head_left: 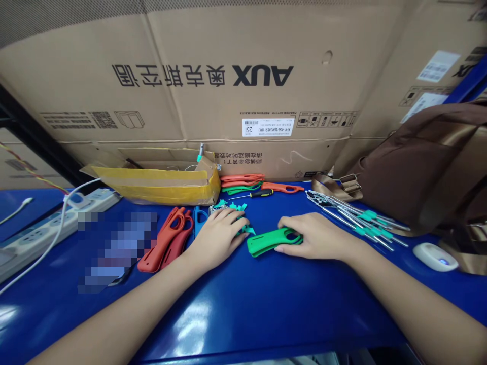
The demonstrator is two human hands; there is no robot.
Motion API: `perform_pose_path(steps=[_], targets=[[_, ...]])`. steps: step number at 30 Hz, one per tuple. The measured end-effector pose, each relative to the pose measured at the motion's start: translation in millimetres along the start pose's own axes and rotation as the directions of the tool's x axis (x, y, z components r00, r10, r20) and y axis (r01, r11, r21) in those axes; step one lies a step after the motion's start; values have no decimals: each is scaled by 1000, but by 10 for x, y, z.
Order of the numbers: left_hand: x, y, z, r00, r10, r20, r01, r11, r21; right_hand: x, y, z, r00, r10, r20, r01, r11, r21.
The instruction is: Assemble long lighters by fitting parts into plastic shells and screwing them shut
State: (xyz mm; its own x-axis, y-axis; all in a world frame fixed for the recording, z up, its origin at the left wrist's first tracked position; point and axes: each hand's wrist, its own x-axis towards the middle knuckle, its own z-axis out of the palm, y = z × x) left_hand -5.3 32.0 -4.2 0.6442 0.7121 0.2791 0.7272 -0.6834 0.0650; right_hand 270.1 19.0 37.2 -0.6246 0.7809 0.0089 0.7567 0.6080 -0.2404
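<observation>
My right hand (314, 234) pinches a green plastic lighter casing (268, 242) by its looped end, above the blue table. My left hand (222, 234) lies over a pile of small teal and metal parts (239, 208), its fingers spread and bent down. Part of that pile is hidden under the palm. Just left of it are a blue casing (199, 219), partly covered, and red-orange casings (164, 242) of the same shape.
Behind the hands lie more orange and green casings (243, 181) and a screwdriver (258, 193). A yellow-taped box (160, 185) stands back left. Metal rods with teal pieces (365, 223), a white device (436, 256) and a brown bag (422, 167) are right. A power strip (49, 225) lies left.
</observation>
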Motion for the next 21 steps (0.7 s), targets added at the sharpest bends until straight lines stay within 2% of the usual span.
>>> perform_pose_path(steps=[7, 9, 12, 14, 16, 21], targets=[[-54, 76, -45, 999, -45, -3, 45, 999, 26, -20, -123, 100, 994, -81, 67, 76, 995, 69], [-72, 101, -31, 992, -127, -21, 128, 990, 58, -17, -127, 119, 993, -86, 82, 79, 994, 81], [-86, 116, 2, 956, -292, -33, 294, 950, 109, -13, -125, 133, 991, -91, 97, 82, 993, 88], [-88, 130, 9, 937, -348, -17, 347, 930, 122, -11, -125, 135, 990, -90, 104, 81, 993, 85], [-91, 166, -1, 942, -336, 12, 332, 936, 118, -8, -127, 131, 991, -88, 106, 80, 994, 77], [-118, 349, -3, 972, -212, 96, 210, 977, 32, -10, -138, 115, 989, -107, 99, 100, 993, 66]])
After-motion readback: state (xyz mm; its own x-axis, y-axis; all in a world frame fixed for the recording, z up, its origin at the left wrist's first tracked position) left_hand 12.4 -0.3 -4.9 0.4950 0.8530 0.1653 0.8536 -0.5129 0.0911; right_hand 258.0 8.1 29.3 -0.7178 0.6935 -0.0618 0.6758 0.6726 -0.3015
